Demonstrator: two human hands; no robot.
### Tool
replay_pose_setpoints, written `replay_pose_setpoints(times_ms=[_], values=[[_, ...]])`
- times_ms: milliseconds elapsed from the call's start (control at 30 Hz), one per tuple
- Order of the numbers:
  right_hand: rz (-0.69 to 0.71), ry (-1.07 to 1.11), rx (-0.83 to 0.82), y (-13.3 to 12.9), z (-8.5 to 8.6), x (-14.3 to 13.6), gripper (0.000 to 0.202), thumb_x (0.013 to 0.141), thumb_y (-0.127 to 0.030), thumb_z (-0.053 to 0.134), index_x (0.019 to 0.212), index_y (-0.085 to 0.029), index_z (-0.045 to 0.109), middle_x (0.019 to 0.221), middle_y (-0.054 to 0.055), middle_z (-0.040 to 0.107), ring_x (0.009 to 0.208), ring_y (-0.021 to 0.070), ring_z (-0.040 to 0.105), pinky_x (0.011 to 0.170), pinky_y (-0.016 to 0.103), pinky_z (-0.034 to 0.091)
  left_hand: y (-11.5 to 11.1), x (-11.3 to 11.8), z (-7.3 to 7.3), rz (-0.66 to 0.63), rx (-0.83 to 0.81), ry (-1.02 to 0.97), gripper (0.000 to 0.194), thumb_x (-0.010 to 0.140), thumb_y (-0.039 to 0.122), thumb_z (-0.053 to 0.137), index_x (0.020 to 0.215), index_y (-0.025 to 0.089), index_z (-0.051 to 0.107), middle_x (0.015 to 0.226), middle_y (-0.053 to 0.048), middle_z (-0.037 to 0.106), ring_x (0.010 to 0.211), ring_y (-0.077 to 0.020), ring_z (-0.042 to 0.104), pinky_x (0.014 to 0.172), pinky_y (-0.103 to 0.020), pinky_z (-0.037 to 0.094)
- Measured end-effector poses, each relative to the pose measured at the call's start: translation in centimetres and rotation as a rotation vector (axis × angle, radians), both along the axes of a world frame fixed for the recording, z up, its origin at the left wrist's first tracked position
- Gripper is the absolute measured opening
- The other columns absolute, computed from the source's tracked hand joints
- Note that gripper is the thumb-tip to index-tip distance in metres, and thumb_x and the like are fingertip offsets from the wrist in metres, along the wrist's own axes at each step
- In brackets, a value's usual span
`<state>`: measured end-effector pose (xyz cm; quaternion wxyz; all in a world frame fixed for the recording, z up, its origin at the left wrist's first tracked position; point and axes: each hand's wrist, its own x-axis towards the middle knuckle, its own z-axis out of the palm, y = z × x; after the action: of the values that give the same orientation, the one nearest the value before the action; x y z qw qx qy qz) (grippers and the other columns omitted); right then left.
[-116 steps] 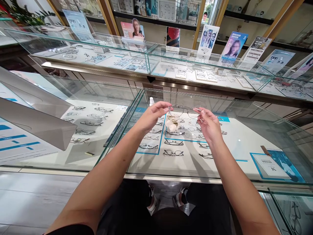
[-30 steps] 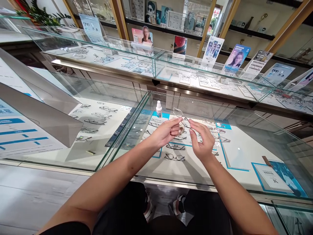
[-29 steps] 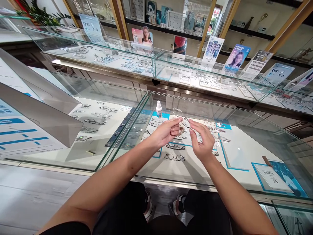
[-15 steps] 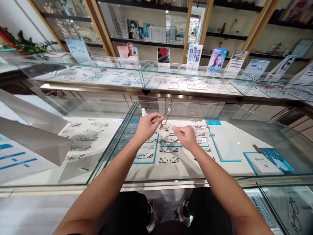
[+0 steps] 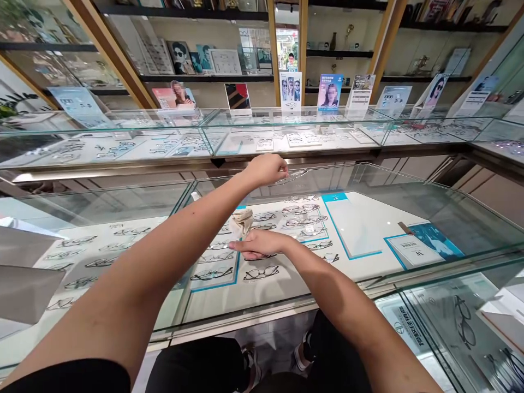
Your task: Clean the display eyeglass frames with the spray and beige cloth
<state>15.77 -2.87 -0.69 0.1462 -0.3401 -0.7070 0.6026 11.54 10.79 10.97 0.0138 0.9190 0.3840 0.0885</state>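
My left hand [image 5: 268, 169] is raised over the far side of the glass counter, its fingers closed on a pair of eyeglasses [image 5: 295, 176] with a thin, pale frame. Nearer to me and lower, my right hand [image 5: 262, 244] points leftward with curled fingers. A crumpled beige cloth [image 5: 242, 220] bunches up at the far side of those fingers, apparently in their grip; the hand hides its lower part. Beneath the hands, rows of eyeglasses [image 5: 261, 273] lie inside the display case. My left forearm partly covers a white bottle [image 5: 195, 195].
A glass display counter [image 5: 286, 297] spans the front. Standing cards [image 5: 331, 91] line another glass counter behind it. White folded card [image 5: 24, 295] stands at left. To the right are a booklet [image 5: 417, 251] and more eyeglasses [image 5: 464, 322] under glass.
My left hand has moved up and away from my right hand, carrying the eyeglasses, now held more level. My right hand has moved lower and left. The view has swung right.
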Motion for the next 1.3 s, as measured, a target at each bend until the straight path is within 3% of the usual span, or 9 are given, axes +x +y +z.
replay_pose_setpoints(times_ms=[200,433,900,1033,1133,1200,1300], values=[[0.082,0.031,-0.022,-0.2,0.6,0.0,0.068,0.081,-0.076,0.068,0.057,-0.021,0.037,0.046,-0.009,0.033,0.047,0.0075,0.027,0.05,0.025,0.023,2.1,3.7,-2.7,-0.012,0.025,0.155,0.025,0.088,0.035,0.065,0.103,0.022,0.081,0.096,-0.009,0.077,0.091,-0.0224,0.067,0.078,-0.029,0.045],[0.283,-0.026,-0.102,0.2,0.3,-0.1,0.068,0.079,-0.076,0.071,0.057,-0.022,0.035,0.047,-0.01,0.028,0.048,0.0077,0.021,0.053,0.025,0.024,3.6,5.4,-6.5,-0.038,0.032,0.305,0.028,0.088,0.034,0.064,0.108,0.023,0.08,0.105,-0.011,0.078,0.102,-0.0256,0.069,0.087,-0.03,0.049],[0.416,-0.045,-0.274,0.4,0.5,-0.2,0.071,0.073,-0.082,0.07,0.057,-0.024,0.033,0.05,-0.01,0.025,0.047,0.0065,0.016,0.048,0.026,0.013,4.1,6.9,-9.3,-0.037,-0.028,0.26,0.021,0.084,0.029,0.069,0.1,0.021,0.08,0.101,-0.013,0.078,0.101,-0.0248,0.07,0.086,-0.028,0.048],[0.424,-0.043,-0.331,0.8,-0.3,-0.1,0.069,0.073,-0.08,0.073,0.058,-0.023,0.038,0.048,-0.011,0.024,0.045,0.0058,0.016,0.045,0.024,0.014,3.7,6.8,-8.7,-0.01,-0.036,0.239,0.023,0.084,0.033,0.069,0.1,0.019,0.08,0.099,-0.014,0.077,0.099,-0.0257,0.069,0.084,-0.028,0.048],[0.478,-0.034,-0.365,1.2,-1.4,0.3,0.064,0.07,-0.072,0.081,0.062,-0.02,0.045,0.05,-0.011,0.032,0.044,0.0044,0.02,0.044,0.022,0.014,1.5,5.4,-6.8,-0.017,-0.005,0.146,0.032,0.087,0.032,0.062,0.114,0.019,0.076,0.105,-0.013,0.076,0.1,-0.0258,0.068,0.082,-0.029,0.048],[0.524,-0.027,-0.387,1.4,-2.1,0.7,0.06,0.069,-0.07,0.084,0.067,-0.019,0.052,0.052,-0.011,0.036,0.043,0.0037,0.021,0.043,0.021,0.013,-1.6,3.3,-5.1,-0.114,0.033,-0.007,0.039,0.086,0.028,0.059,0.123,0.019,0.071,0.108,-0.011,0.073,0.099,-0.0244,0.067,0.081,-0.029,0.048],[0.523,-0.057,-0.367,1.5,-2.4,1.3,0.059,0.076,-0.071,0.078,0.071,-0.018,0.054,0.049,-0.012,0.033,0.043,0.0037,0.018,0.042,0.021,0.013,-8.7,-1.7,-2.8,-0.196,0.035,-0.238,0.038,0.087,0.022,0.055,0.122,0.019,0.069,0.097,-0.007,0.071,0.091,-0.021,0.065,0.082,-0.03,0.047]])
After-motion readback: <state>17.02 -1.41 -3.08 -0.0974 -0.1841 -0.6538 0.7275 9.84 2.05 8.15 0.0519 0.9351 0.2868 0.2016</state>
